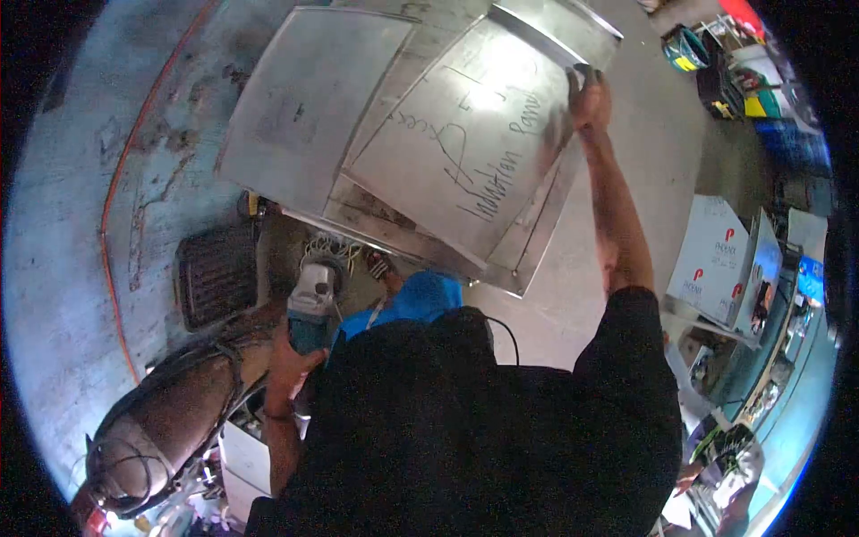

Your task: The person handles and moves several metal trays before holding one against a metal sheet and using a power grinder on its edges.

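Note:
My left hand (288,365) is wrapped round the teal body of an angle grinder (310,313), low beside my body. The grinder's pale grey head points away from me, towards the bench. My right hand (591,103) reaches far forward, its fingers curled over the right edge of a shiny sheet metal panel (420,170). Black handwriting on the panel includes the word "Induction". A raised metal flange (537,34) runs along its far side. Left of it lies a second, plain metal sheet (300,107). Both rest on a metal-topped bench (537,259).
A large brown cylinder (170,425) wrapped in cable lies at lower left, near a black ribbed case (217,273). White cartons (711,255) stand at right. Buckets (684,49) and tools sit at upper right. A person (729,456) is partly visible at lower right.

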{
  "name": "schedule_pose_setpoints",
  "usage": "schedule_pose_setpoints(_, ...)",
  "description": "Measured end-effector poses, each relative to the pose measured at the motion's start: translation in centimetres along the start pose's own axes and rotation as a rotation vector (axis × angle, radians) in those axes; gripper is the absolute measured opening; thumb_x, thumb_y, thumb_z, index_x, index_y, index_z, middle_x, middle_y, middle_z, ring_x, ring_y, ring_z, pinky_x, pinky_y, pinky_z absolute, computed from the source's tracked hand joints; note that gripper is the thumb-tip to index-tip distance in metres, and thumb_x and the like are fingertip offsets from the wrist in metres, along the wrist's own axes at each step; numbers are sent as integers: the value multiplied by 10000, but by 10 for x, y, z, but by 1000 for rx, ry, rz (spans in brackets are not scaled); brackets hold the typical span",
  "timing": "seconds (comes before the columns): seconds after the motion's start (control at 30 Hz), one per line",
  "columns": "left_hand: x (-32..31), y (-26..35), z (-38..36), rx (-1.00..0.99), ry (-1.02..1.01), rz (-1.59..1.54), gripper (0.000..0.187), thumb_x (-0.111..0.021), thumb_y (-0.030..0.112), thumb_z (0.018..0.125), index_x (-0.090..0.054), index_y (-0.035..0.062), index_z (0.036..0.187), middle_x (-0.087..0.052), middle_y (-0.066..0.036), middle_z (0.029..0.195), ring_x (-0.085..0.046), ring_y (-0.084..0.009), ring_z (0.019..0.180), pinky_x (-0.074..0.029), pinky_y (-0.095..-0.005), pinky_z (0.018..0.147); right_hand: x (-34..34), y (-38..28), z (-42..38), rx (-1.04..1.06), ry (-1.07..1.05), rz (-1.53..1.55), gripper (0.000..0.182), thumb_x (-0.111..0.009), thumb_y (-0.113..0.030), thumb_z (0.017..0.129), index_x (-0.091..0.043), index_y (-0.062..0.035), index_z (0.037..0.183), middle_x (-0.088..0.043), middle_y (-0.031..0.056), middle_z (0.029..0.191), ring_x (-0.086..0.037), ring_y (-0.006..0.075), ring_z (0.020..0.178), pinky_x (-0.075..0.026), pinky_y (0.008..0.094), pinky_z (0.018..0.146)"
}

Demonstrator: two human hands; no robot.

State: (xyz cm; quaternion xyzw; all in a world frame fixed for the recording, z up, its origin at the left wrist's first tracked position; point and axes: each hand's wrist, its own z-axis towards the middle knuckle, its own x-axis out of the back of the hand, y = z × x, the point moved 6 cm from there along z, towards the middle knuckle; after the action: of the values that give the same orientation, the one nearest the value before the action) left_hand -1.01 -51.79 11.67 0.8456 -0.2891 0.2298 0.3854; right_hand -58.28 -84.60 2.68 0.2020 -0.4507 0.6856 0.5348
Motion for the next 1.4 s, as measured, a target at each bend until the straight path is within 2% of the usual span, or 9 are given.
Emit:
schedule_pose_setpoints(0.27, -2, -27, -35, 56, 110, -168, 883, -816, 117, 655, -374, 23, 1414, -555, -180, 1272, -550, -302, 1144, -429, -400, 994, -98, 81, 75, -284, -739, 28, 590, -575, -493, 938, -524, -32, 1303, -591, 286, 1191, -583, 353, 1141, -477, 455, 948)
schedule_pose_setpoints(0.47, -3, -40, -46, 307, 84, -116, 921, -830, 181, 662, -352, 13, 1432, -532, -196, 1334, -503, -338, 1256, -387, -423, 1058, -137, 146, 96, -149, -646, -28, 688, -566, -648, 874, -642, 22, 1010, -685, 184, 953, -653, 287, 938, -484, 392, 798)
schedule_pose_setpoints(0.53, -1, -44, -46, 331, 91, -75, 952, -835, 194, 655, -336, 6, 1444, -518, -210, 1352, -480, -351, 1283, -366, -425, 1078, -104, 104, 106, -168, -930, 81, 696, -570, -670, 856, -647, -4, 1042, -683, 100, 962, -645, 245, 908, -494, 365, 783)
schedule_pose_setpoints(0.6, 0, -44, -44, 343, 85, -28, 983, -840, 206, 647, -320, -1, 1455, -505, -223, 1371, -457, -363, 1311, -346, -428, 1098, -186, 230, 131, -66, -1130, 386, 639, -557, -654, 880, -633, -66, 1117, -657, 38, 986, -637, 204, 867, -514, 351, 773)
schedule_pose_setpoints(0.77, 3, -45, -35, 232, 128, -103, 1048, -837, 197, 622, -279, -13, 1483, -445, -255, 1421, -395, -362, 1361, -308, -413, 1127, -83, 116, 90, -736, -1422, 679, 575, -537, -612, 919, -602, -102, 1177, -640, 6, 982, -620, 142, 866, -519, 334, 759)
schedule_pose_setpoints(0.97, 15, -37, -22, 123, 165, -34, 910, -844, 308, 666, -398, 8, 1400, -550, -217, 1289, -533, -374, 1198, -394, -448, 1039, -58, 171, 69, -399, -1209, 1047, 765, -585, -633, 877, -475, -73, 1386, -561, 55, 1270, -547, 159, 1142, -459, 375, 979)
schedule_pose_setpoints(1.07, 26, 0, -14, 214, 29, -149, 958, -805, 204, 659, -320, -40, 1449, -475, -256, 1387, -440, -348, 1319, -317, -399, 1105, -108, 389, 47, -893, -984, 1223, 877, -591, -646, 864, -361, -65, 1480, -403, 83, 1451, -406, 184, 1314, -349, 413, 1095)
schedule_pose_setpoints(1.2, 25, -18, -3, 140, 55, -107, 939, -809, 226, 657, -348, -45, 1429, -505, -258, 1355, -481, -351, 1282, -347, -401, 1080, 40, 157, -46, -841, -1046, 518, 998, -566, -721, 813, -316, -40, 1499, -295, 127, 1557, -249, 233, 1435, -133, 436, 1181)
schedule_pose_setpoints(1.4, 32, -36, 13, 173, 54, -17, 817, -827, 218, 667, -445, -41, 1341, -576, -232, 1233, -567, -336, 1142, -424, -424, 989, 103, 145, -191, -1119, -715, 472, 1007, -592, -711, 810, -283, -46, 1499, -265, 115, 1553, -224, 252, 1422, -150, 508, 1153)
